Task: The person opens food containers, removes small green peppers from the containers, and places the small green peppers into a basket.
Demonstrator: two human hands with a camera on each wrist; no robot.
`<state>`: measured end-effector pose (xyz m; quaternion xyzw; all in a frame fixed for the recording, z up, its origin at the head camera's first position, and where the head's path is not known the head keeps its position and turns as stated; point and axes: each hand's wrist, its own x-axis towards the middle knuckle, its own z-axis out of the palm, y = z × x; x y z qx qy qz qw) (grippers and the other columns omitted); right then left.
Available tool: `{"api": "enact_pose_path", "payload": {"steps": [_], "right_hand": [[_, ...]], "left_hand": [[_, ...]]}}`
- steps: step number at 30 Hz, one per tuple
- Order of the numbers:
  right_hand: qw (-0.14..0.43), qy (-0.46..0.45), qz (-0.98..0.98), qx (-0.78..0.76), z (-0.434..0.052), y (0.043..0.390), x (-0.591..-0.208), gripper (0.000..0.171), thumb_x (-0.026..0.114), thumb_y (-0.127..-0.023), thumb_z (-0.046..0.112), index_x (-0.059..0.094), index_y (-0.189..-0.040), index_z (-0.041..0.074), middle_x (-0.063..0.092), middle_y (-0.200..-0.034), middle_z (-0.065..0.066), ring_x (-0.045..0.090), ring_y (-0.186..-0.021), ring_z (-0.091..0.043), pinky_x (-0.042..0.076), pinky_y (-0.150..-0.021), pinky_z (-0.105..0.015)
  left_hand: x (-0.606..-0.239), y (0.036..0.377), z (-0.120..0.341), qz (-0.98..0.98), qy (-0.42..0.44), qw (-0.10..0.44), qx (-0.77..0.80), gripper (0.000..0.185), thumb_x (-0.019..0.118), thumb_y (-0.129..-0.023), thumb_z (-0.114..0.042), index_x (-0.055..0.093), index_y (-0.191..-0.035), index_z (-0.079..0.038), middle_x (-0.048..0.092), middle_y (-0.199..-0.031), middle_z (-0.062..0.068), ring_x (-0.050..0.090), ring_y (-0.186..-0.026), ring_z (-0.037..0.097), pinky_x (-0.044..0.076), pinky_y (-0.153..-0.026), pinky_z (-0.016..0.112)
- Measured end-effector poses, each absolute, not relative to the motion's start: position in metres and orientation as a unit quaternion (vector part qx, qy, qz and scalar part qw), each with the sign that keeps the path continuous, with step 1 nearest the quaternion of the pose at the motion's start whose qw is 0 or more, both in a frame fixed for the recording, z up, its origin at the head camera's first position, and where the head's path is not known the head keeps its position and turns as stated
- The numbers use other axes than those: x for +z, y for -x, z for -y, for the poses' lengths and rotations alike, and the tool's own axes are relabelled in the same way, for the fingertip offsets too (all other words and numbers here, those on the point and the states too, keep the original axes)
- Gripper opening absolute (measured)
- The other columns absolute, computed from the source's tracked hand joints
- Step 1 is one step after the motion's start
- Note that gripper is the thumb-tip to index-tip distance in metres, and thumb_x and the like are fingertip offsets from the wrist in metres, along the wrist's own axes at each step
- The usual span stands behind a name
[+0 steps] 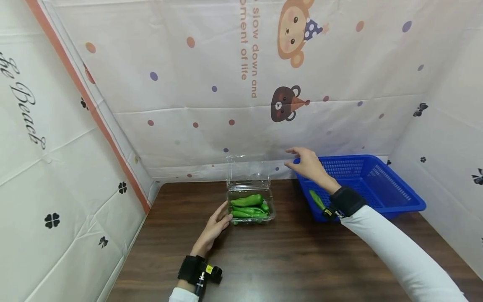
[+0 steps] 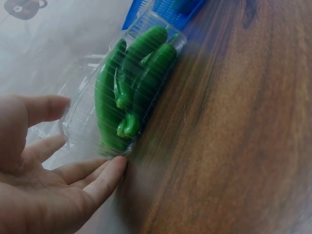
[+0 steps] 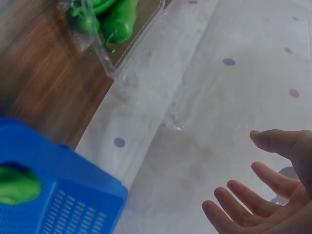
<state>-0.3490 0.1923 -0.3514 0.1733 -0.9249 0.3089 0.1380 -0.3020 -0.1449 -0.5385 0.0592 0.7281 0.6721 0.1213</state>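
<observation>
1 clear box (image 1: pixel 250 197), ~5 peppers (image 1: pixel 247 200), 1 basket (image 1: pixel 396 197)

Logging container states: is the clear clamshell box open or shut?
Open: the clear clamshell box has its lid standing upright behind the green peppers.

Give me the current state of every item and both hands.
Clear box: lid open, upright, holding green peppers.
Blue basket: upright, one pepper inside.
Left hand: open, fingers against the box's side.
Right hand: open, empty, in the air above the basket's corner.

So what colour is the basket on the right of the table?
Blue, a perforated plastic basket; the head view shows it best.
</observation>
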Motion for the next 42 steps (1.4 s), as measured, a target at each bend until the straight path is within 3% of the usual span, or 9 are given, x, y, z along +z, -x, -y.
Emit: {"api": "enact_pose_path", "payload": {"steps": [29,42], "right_hand": [[0.114,-0.201,0.921,0.315,-0.155,0.357,-0.361,0.045,0.069,-0.098,0.013,0.059,-0.139,-0.002,0.059,-0.139,-0.029,0.057,-0.126,-0.049,0.051,-0.103,-0.06],[0.152,-0.25,0.905,0.309,-0.14,0.358,-0.371,0.05,0.071,-0.095,0.009,0.057,-0.141,-0.003,0.058,-0.141,-0.027,0.054,-0.131,-0.044,0.05,-0.105,-0.059]], "left_hand": [[-0.538,0.305,0.144,-0.717,-0.057,0.125,0.684,0.065,0.056,-0.107,-0.022,0.026,-0.164,-0.02,0.027,-0.166,0.025,0.038,-0.149,0.042,0.039,-0.121,0.053],[-0.535,0.303,0.146,-0.712,-0.065,0.125,0.688,0.065,0.056,-0.107,-0.022,0.026,-0.164,-0.018,0.025,-0.166,0.027,0.037,-0.148,0.044,0.037,-0.122,0.056]]}}
